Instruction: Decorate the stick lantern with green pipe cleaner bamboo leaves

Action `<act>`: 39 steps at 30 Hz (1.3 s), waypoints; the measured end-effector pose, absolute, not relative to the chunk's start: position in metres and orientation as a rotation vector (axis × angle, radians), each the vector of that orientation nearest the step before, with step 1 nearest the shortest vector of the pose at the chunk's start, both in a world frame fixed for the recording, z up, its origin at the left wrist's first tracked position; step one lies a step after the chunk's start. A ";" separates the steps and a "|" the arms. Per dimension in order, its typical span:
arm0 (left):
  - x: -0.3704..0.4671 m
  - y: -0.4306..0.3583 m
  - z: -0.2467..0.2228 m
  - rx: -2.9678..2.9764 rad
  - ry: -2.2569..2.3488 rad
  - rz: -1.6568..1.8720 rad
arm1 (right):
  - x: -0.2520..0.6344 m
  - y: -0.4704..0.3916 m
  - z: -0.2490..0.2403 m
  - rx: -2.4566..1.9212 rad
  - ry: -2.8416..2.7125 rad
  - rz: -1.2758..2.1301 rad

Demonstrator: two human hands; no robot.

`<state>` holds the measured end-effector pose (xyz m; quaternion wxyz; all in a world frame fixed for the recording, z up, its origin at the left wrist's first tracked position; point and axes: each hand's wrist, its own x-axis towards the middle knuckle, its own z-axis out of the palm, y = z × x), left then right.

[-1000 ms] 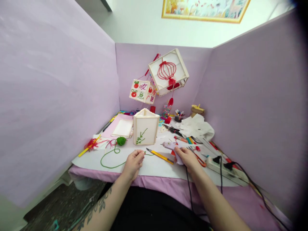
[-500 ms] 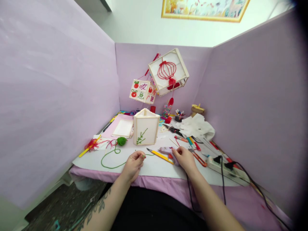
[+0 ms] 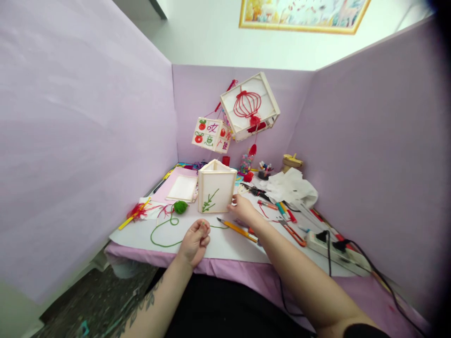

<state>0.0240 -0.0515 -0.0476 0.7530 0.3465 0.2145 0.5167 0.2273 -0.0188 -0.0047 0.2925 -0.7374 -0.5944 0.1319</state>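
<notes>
Green yarn (image 3: 165, 246) runs from a green ball (image 3: 180, 207) along the paper to my left hand (image 3: 196, 238), which is closed in a pinch on it above the front of the table. A three-sided white lantern (image 3: 217, 191) stands upright, a green branch of yarn on its front panel. At its lower right edge is my right hand (image 3: 241, 208), fingertips touching or very near the frame; its fingers are partly hidden. Between and below the hands lies a yellow craft knife (image 3: 239, 229).
Two decorated lanterns, a large one (image 3: 248, 104) and a small one (image 3: 212, 134), hang at the back. To the right are crumpled white paper (image 3: 293, 188), a red-orange cutter (image 3: 293, 233) and a power strip (image 3: 338, 256). A flat white frame (image 3: 182, 188) lies left.
My right hand has left the glue gun and moved left and forward to the lantern's right edge. My left hand has turned slightly, with its pinch kept.
</notes>
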 end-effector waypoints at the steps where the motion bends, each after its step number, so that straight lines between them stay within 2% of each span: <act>1: 0.024 -0.051 -0.048 0.754 0.467 1.127 | 0.226 -0.013 -0.006 -1.973 -1.583 0.349; 6: 0.026 -0.053 -0.048 0.775 0.484 1.137 | 0.222 -0.003 -0.003 -1.974 -1.581 0.270; 12: 0.018 -0.061 -0.036 0.926 0.539 1.184 | 0.219 -0.018 0.028 -1.854 -1.588 0.209; 16: -0.007 -0.065 0.013 1.222 0.579 1.205 | 0.229 -0.044 0.056 -1.762 -1.568 0.314; 20: -0.025 -0.065 0.071 2.138 0.767 1.378 | 0.240 -0.073 0.077 -1.649 -1.555 0.520; 25: -0.019 -0.067 0.098 2.545 0.860 1.185 | 0.244 -0.095 0.085 -1.486 -1.435 0.853; 39: 0.001 -0.058 0.098 2.762 1.089 0.764 | 0.241 -0.099 0.083 -1.543 -1.410 0.835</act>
